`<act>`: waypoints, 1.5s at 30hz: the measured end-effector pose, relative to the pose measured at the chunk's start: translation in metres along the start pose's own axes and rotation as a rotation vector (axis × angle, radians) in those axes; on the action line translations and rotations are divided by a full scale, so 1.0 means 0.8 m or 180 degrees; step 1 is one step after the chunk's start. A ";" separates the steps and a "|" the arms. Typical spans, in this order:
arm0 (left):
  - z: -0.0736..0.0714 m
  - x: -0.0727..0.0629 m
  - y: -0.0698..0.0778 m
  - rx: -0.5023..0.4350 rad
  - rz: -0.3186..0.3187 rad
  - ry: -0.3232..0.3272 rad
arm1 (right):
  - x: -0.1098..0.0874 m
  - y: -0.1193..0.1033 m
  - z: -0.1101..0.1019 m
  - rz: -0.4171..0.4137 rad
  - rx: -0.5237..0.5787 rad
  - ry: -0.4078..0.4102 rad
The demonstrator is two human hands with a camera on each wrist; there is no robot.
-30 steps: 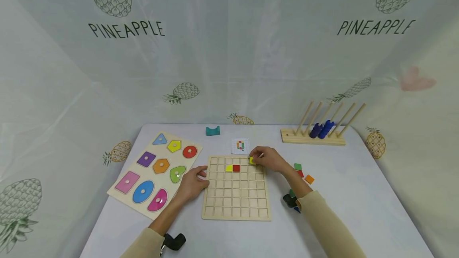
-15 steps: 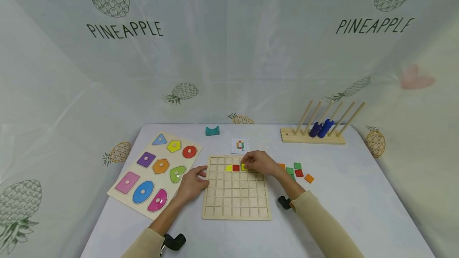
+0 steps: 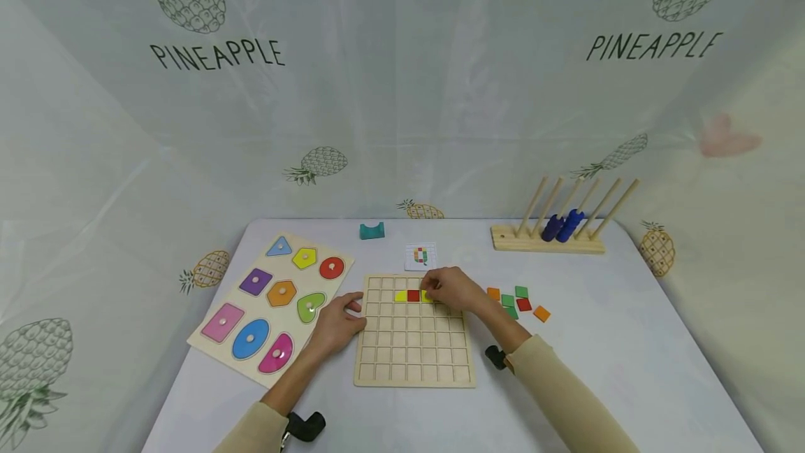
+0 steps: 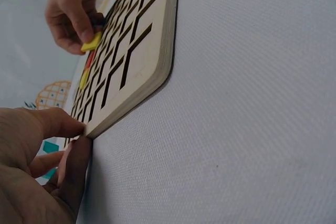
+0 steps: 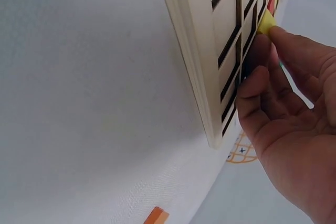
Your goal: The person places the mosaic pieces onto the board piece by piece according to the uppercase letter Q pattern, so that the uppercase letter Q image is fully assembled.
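A light wooden grid board (image 3: pixel 415 351) lies on the table between my hands. At its left edge my left hand (image 3: pixel 338 324) rests, thumb and a fingertip against the rim with a gap between them. Over the upper rows my right hand (image 3: pixel 458 289) pinches a yellow square tile (image 4: pixel 92 42). That tile is tilted at a cell just right of a red tile (image 3: pixel 413 296). Left of the red one another yellow tile (image 3: pixel 400 296) sits in the grid. The right wrist view shows the pinched tile's edge between thumb and finger.
Several loose green, red and orange tiles (image 3: pixel 523 304) lie right of the board. Beyond it are a pattern card (image 3: pixel 420 256) and a teal block (image 3: pixel 372 231). A shape puzzle (image 3: pixel 210 348) stands close left; a peg rack (image 3: pixel 506 240) is at the back right.
My right hand has moved left over the board with the yellow tile, from near the right edge to beside the red tile. My left hand has stayed at the left edge.
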State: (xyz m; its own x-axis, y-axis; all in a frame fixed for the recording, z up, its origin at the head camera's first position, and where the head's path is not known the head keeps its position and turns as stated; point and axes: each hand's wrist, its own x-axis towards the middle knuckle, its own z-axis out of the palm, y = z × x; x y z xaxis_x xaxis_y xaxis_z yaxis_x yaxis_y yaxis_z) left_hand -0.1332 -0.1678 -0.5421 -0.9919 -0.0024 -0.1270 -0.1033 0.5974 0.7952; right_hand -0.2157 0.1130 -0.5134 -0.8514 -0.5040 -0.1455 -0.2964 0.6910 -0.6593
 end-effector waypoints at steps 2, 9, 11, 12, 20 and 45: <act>0.000 0.000 0.000 -0.0004 -0.0006 -0.0001 | 0.001 -0.001 0.001 -0.0004 -0.0035 0.0009; 0.000 0.000 -0.001 0.0000 0.0022 -0.0001 | 0.002 -0.005 0.001 -0.0051 -0.0080 0.0028; 0.000 0.000 -0.001 -0.0001 0.0029 -0.0005 | 0.003 -0.004 0.002 -0.0046 -0.0103 0.0032; 0.000 0.000 -0.001 0.0001 0.0032 -0.0005 | 0.004 -0.004 0.003 -0.0051 -0.0115 0.0038; 0.000 0.001 -0.002 0.0014 0.0046 0.0017 | 0.005 -0.002 0.006 -0.0063 -0.0182 0.0080; 0.001 0.001 -0.002 0.0037 0.0047 0.0043 | 0.005 -0.005 0.008 -0.0022 -0.0241 0.0086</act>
State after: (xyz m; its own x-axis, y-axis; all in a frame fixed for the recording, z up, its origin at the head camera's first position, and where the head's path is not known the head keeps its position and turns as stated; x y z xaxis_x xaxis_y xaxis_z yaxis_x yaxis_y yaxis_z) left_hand -0.1335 -0.1685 -0.5439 -0.9942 -0.0045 -0.1073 -0.0880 0.6067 0.7900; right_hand -0.2150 0.1052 -0.5163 -0.8602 -0.4955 -0.1204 -0.3334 0.7251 -0.6025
